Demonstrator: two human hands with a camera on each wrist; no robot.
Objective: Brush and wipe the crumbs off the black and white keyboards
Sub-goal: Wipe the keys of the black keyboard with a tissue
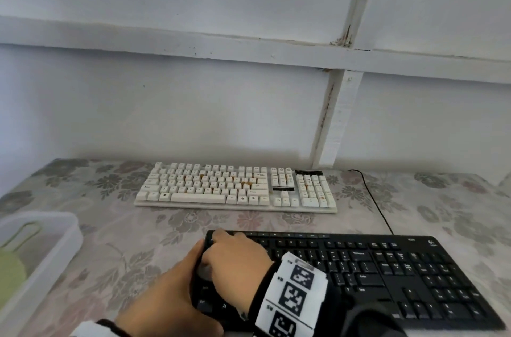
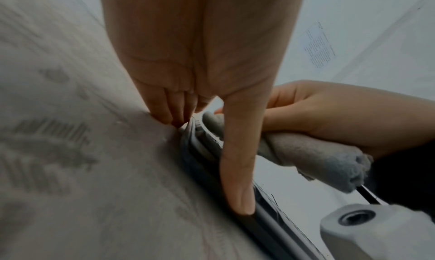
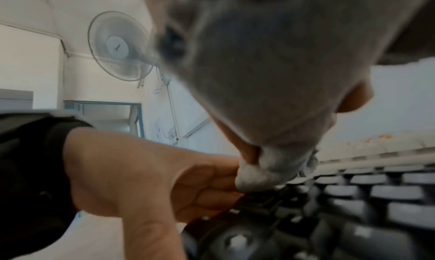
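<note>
Wiping the black keyboard's left end; the white one waits.

On the table [image 1: 116, 229], the white keyboard [image 1: 235, 187] at twelve o'clock has orange crumbs among its keys, so I judge it not yet cleaned. The black keyboard [image 1: 387, 273], toward five o'clock, looks mostly clean. The left hand [image 1: 166, 298] pinches its left edge, thumb on top, fingers at the underside. The right hand [image 1: 235, 262] holds a bunched grey cloth [image 2: 313, 156] to the keys. Open cloth-covered table lies between the boards; a plastic bin [image 1: 38, 248] crowds nine o'clock.
</note>
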